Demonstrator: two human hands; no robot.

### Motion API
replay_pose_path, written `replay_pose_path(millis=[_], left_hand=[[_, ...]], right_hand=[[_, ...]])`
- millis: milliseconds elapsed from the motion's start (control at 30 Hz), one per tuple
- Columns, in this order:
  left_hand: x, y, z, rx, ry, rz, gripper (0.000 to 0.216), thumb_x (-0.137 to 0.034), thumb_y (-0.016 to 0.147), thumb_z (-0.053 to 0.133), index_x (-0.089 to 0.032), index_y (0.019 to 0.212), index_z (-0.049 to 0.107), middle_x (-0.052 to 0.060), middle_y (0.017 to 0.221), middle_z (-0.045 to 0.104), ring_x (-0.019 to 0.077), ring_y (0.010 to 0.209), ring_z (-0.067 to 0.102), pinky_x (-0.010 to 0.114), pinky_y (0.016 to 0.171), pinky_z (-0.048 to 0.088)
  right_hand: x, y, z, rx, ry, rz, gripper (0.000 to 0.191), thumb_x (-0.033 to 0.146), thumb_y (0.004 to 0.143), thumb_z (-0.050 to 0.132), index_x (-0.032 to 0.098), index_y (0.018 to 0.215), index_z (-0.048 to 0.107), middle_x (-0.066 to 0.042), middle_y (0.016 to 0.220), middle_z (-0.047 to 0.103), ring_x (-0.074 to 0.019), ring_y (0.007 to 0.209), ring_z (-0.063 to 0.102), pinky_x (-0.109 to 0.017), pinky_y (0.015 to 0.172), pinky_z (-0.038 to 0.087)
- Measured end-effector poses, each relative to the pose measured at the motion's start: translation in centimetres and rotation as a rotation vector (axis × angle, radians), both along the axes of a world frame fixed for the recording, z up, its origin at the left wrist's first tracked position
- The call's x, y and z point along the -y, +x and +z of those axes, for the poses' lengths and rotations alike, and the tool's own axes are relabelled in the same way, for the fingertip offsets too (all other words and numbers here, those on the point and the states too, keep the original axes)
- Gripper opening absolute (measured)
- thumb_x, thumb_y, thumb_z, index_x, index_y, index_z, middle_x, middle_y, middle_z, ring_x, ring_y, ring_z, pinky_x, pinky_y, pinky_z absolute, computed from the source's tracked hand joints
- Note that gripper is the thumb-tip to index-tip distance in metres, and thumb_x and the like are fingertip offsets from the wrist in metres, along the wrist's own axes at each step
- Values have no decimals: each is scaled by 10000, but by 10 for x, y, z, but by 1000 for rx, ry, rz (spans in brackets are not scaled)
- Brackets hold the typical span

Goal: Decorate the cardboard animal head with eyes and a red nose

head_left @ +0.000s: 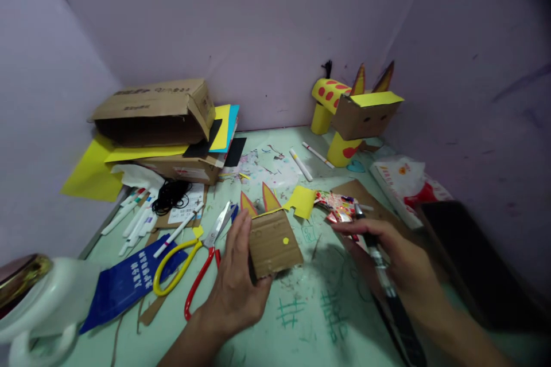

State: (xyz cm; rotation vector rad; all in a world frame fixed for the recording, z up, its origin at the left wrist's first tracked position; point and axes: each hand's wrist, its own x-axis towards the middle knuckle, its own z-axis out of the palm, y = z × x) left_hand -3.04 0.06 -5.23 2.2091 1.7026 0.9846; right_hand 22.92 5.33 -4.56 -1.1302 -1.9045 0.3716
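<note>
My left hand (239, 284) grips the left side of a small cardboard box (274, 242) that lies on the pale green table (310, 315). The box has two pointed orange-and-yellow ears at its far edge and a small yellow dot on top. My right hand (396, 261) is closed round a black pen (374, 249), its tip pointing away from me, to the right of the box. A yellow paper scrap (302, 201) and a crumpled red patterned wrapper (338, 206) lie just beyond the box.
Scissors with red and yellow handles (196, 258) lie left of my left hand, with a blue bag (124, 281), white markers (138, 215) and stacked cardboard boxes (159, 112). A finished cardboard animal (357, 112) stands at the back. A white mug (43, 309) sits near left.
</note>
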Motion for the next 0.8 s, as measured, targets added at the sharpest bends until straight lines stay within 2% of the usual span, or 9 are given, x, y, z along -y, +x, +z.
replay_pose_path(millis=[167,233,367,533,667,800], left_hand=[[-2,-1,-6,29,-16,-33,999,-99,785,603,-290,1518,-48,164,1587,161,348,1465,184,604,1120,313],[-1,-2,-7,35,-22,-39,996,-93,788,591,-297,1517,-56,159,1589,156,342,1468,176,610,1120,309],[-1,-1,-6,16,9,-67,970,-99,795,569,-286,1520,-48,158,1579,163,335,1462,202,589,1118,324],[0,0,2,2,38,-101,933,-96,796,541,-260,1522,-22,168,1541,241,330,1447,247,568,1116,341],[6,1,7,45,-52,-116,964,-123,766,595,-253,1519,6,163,1539,266,340,1437,265,564,1123,333],[12,4,7,67,-182,-132,970,-153,745,631,-271,1509,44,154,1552,262,353,1433,271,586,1113,336]], right_hand=[[10,-35,3,-71,73,284,259,89,850,577,261,1043,588,-32,919,747,-208,785,734,-329,676,588],[11,-48,4,-87,95,305,226,90,855,582,255,1010,571,-36,892,738,-199,763,720,-321,657,577],[7,-65,1,-66,122,202,166,135,853,628,224,980,569,-24,789,687,-177,676,660,-289,596,537],[0,-63,-2,-92,134,-20,136,115,829,610,233,891,581,6,763,660,-164,646,640,-274,594,503],[-2,-51,5,-197,70,-151,120,154,818,626,230,897,576,4,781,668,-160,629,650,-262,583,511],[6,-44,12,-311,-16,-162,143,172,802,653,242,890,565,4,773,683,-166,682,676,-264,642,541]])
